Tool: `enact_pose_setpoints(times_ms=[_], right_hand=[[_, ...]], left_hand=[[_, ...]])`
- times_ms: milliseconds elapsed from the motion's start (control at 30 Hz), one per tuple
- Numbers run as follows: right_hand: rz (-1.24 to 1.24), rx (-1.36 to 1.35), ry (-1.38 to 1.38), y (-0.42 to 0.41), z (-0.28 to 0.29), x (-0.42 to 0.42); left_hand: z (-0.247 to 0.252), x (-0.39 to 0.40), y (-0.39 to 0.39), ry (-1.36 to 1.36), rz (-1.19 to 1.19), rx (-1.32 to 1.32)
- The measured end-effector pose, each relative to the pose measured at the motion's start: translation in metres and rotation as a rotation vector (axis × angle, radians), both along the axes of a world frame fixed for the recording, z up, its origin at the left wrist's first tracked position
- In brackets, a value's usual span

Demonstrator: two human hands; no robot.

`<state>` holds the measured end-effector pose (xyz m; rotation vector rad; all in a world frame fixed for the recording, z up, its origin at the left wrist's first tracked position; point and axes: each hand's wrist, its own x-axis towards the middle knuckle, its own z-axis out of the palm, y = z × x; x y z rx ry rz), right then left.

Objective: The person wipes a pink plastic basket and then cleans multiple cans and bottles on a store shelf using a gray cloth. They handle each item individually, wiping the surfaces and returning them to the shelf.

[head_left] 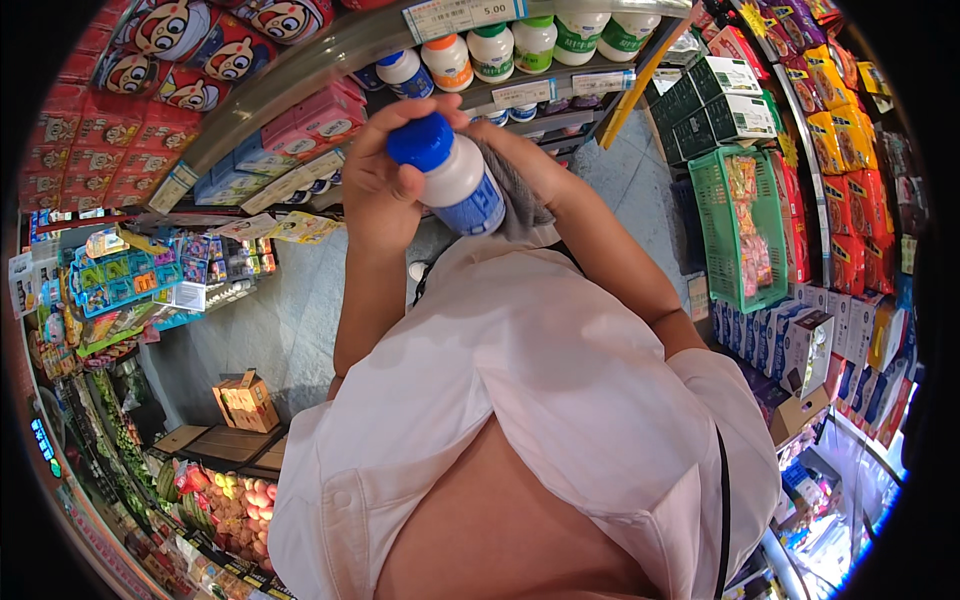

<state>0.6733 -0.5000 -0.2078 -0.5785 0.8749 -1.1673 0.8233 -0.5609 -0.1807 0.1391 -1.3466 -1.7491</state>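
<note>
A white plastic bottle [459, 184] with a blue screw cap and a blue printed label tilts in front of my chest. My left hand [379, 184] grips it around the cap and upper side, thumb near the cap's edge. A grey cloth [517, 191] lies against the bottle's right side, held there by my right hand [517, 154], whose fingers are partly hidden behind the bottle and cloth. Just beyond my hands is a shelf with a row of similar bottles [491, 56] with orange, green and blue caps.
A metal shelf edge [292, 82] with price tags runs close beyond my hands. Red packaged goods [101, 150] fill the upper left. To the right stand a green plastic basket [705, 217] and stacked dark green boxes [705, 109]. A carton [247, 405] and fruit [232, 502] are at lower left.
</note>
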Motion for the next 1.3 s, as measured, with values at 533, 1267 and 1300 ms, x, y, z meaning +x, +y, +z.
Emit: enact_pose_setpoints(times_ms=[533,1267,1300], right_hand=[[0.462,0.247,-0.609,-0.016,-0.087,0.041],[0.385,-0.044,-0.068,-0.006,-0.037,0.015],[0.34,0.0,0.044,-0.006,-0.035,0.018]], left_hand=[[-0.028,0.052,-0.007,-0.341,0.557,-0.586],[-0.046,0.026,-0.021,-0.134,0.296,0.139],[-0.052,0.015,-0.021,-0.164,0.305,0.149]])
